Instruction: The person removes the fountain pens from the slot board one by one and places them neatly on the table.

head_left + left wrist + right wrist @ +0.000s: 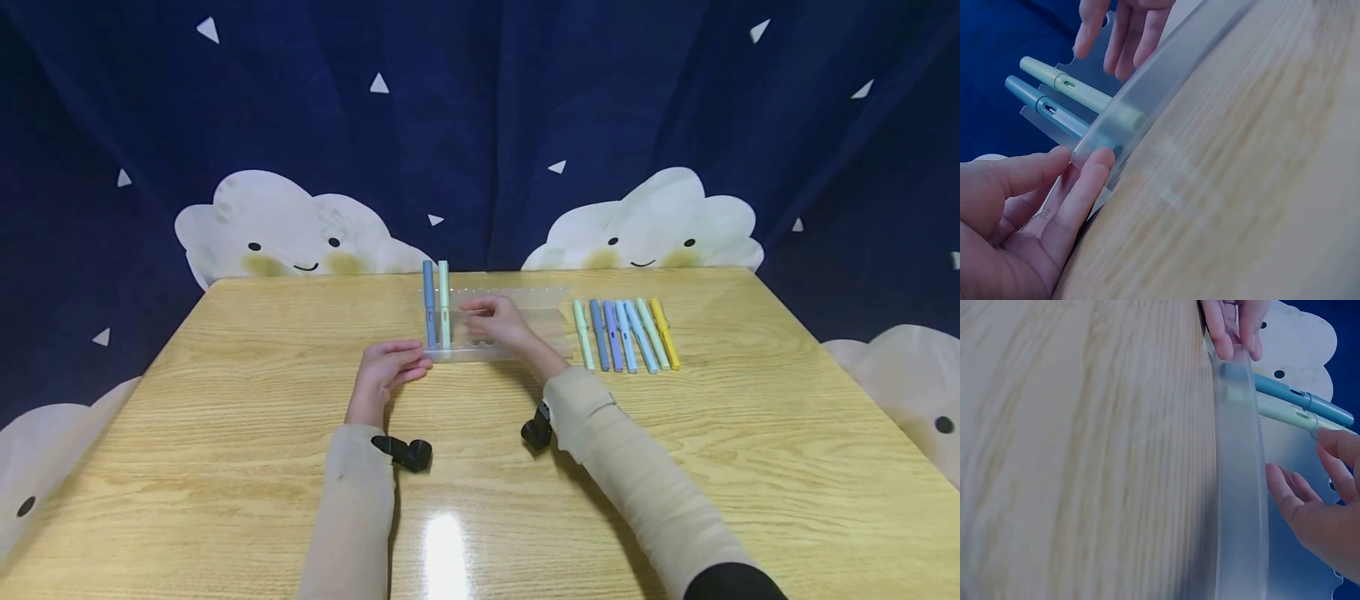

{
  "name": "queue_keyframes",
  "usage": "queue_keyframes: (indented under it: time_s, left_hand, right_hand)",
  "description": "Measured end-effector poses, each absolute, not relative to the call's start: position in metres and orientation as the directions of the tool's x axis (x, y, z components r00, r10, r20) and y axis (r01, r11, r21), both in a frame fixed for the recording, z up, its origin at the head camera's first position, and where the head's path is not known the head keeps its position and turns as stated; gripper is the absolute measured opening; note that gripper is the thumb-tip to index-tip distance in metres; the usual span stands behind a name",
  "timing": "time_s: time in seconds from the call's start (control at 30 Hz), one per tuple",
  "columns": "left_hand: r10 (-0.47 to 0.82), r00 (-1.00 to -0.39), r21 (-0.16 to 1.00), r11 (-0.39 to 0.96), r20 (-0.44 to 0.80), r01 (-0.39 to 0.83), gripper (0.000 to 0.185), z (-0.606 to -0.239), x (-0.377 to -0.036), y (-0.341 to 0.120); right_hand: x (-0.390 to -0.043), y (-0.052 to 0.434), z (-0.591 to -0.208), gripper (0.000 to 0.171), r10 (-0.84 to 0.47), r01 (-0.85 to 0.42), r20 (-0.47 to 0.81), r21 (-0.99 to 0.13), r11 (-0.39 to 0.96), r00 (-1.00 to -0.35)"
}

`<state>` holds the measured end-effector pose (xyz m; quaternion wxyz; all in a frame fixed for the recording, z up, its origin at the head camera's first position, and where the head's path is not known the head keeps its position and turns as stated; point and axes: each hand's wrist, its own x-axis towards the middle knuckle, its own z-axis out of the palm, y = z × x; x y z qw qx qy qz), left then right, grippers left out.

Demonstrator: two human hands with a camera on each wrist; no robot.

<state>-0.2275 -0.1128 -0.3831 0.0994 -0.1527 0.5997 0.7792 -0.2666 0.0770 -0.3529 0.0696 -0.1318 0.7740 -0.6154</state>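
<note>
A frosted clear plastic pen rack (495, 353) with notched edges stands on the table. In its left end a blue pen (430, 304) and a pale green pen (445, 308) sit side by side, tilted back. My left hand (390, 367) pinches the rack's front left corner between thumb and fingers, as the left wrist view shows. Over the rack, just right of the pale green pen, hovers my right hand (497, 320). Its fingers are loosely bent and apart from the thumb, with nothing between them.
Right of the rack lies a row of several capped pens, among them a light green pen (582, 333), a purple pen (613, 335) and a yellow pen (665, 333). The wooden table (225, 467) ends at a dark blue curtain (480, 125) with cloud prints.
</note>
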Motion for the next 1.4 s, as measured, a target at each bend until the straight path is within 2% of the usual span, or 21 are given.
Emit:
queue_keyframes:
  time_s: [0.27,0.5,0.63,0.73,0.77,0.97,1.1,1.2,1.4]
  left_hand:
    - [-0.033,-0.931,0.906,-0.248,-0.363,-0.344,0.027,-0.383,-0.23,-0.112]
    - [-0.041,-0.931,0.908,-0.242,-0.363,-0.343,0.027,-0.382,-0.23,-0.111]
    - [-0.038,-0.933,0.909,-0.243,-0.357,-0.338,0.026,-0.38,-0.229,-0.111]
    - [-0.035,-0.934,0.909,-0.245,-0.357,-0.338,0.026,-0.38,-0.229,-0.111]
    - [-0.035,-0.933,0.908,-0.246,-0.357,-0.339,0.026,-0.38,-0.229,-0.111]
    - [-0.033,-0.933,0.909,-0.241,-0.358,-0.34,0.027,-0.38,-0.228,-0.112]
    - [-0.034,-0.936,0.91,-0.248,-0.352,-0.333,0.026,-0.381,-0.227,-0.112]
    - [-0.034,-0.938,0.911,-0.254,-0.345,-0.326,0.025,-0.382,-0.227,-0.112]
    - [-0.034,-0.939,0.91,-0.262,-0.343,-0.323,0.024,-0.382,-0.227,-0.113]
  right_hand:
    - [-0.27,0.068,-0.355,0.031,-0.324,-0.112,0.028,-0.963,0.244,-0.945]
    - [-0.273,0.064,-0.356,0.031,-0.297,-0.073,-0.005,-0.965,0.25,-0.955]
    - [-0.307,0.064,-0.395,0.033,-0.343,-0.127,0.082,-0.986,0.11,-0.936]
    - [-0.338,0.058,-0.428,0.037,-0.339,-0.128,0.094,-0.989,0.079,-0.936]
    - [-0.34,0.056,-0.429,0.039,-0.317,-0.105,0.069,-0.99,0.097,-0.946]
    - [-0.374,0.058,-0.473,0.042,-0.319,-0.147,0.152,-0.988,-0.041,-0.935]
    - [-0.342,0.052,-0.438,0.047,-0.254,-0.094,0.08,-0.995,0.044,-0.964]
    - [-0.31,0.049,-0.403,0.046,-0.235,-0.089,0.07,-0.993,0.072,-0.969]
    - [-0.272,0.043,-0.363,0.045,-0.18,-0.096,0.072,-0.988,0.123,-0.981]
